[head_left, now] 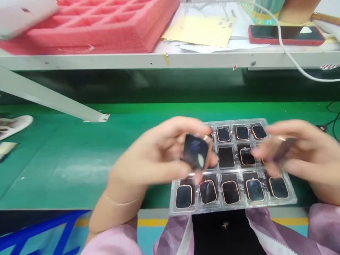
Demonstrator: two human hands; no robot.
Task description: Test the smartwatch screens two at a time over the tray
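My left hand (pixel 162 152) grips a smartwatch case (pixel 196 151) between thumb and fingers, its dark glossy face turned up. In my right hand (pixel 302 152) is another watch case (pixel 284 150), smeared by motion and tilted on edge. Both hands hover over a clear plastic tray (pixel 231 209) at the table's front edge. Its compartments hold several square watches with dark faces and gold rims, such as one watch (pixel 208 191) in the front row. One middle-row compartment (pixel 226 157) shows only a dark bottom. My hands hide parts of the tray's left and right.
A white shelf (pixel 127 61) crosses above the green table (pixel 66 163). On it lie pink foam (pixel 106 39), papers with a yellow sheet (pixel 199 30) and a red-cased phone (pixel 287 34). A white cable (pixel 289 53) hangs over its edge. A slanted white leg (pixel 53 94) stands left.
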